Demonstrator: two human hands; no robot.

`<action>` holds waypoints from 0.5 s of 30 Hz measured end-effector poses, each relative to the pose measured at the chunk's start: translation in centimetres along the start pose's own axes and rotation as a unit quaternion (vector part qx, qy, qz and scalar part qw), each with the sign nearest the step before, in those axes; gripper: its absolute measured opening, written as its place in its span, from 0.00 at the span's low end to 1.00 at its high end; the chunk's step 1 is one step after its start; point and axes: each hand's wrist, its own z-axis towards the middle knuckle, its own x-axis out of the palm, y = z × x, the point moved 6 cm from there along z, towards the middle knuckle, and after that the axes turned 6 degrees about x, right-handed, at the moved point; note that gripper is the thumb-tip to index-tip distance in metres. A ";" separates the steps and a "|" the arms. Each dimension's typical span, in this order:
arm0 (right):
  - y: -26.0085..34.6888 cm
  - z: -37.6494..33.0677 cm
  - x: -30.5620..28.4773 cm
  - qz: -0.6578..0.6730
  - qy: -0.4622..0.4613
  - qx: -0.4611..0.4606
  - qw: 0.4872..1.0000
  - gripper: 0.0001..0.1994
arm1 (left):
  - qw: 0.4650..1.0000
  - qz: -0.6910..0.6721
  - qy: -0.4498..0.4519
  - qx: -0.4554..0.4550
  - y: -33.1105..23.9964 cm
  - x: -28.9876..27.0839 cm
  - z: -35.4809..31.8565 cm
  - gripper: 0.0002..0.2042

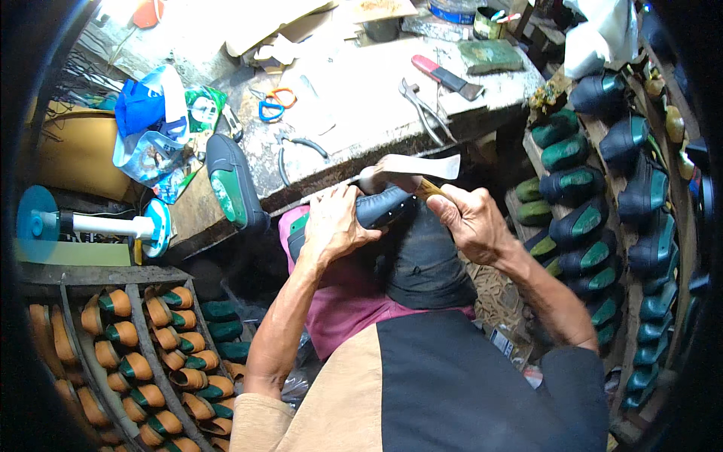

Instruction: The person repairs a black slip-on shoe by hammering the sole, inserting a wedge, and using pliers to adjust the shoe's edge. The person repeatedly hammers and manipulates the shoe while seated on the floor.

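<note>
On my lap lies a dark shoe with a green patch at its near left end. My left hand is closed over it, fingers along its far side and thumb toward me. A cobbler's hammer with a pale metal head is held by its wooden handle in my right hand. The hammer head is over the shoe's far edge; I cannot tell whether they touch. Another dark shoe with a green panel rests at the bench edge to the left.
The workbench carries scissors, cutting pliers, pincers, a red-handled knife and a green block. Racks of orange-and-green shoes stand at left, dark-and-green ones at right. Plastic bags lie on the left.
</note>
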 end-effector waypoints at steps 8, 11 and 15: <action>2.5 2.5 -2.9 -0.280 0.035 -0.017 0.959 0.28 | 0.994 0.072 -0.075 0.015 -1.8 0.5 -2.5 0.41; -0.4 -0.7 -1.3 -0.062 -0.011 -0.052 0.997 0.25 | 0.997 0.057 -0.054 -0.014 -1.4 0.0 -2.0 0.43; -12.1 -3.6 0.4 -0.045 -0.077 0.188 0.978 0.30 | 0.997 0.070 -0.034 0.002 -3.5 -2.5 -3.3 0.43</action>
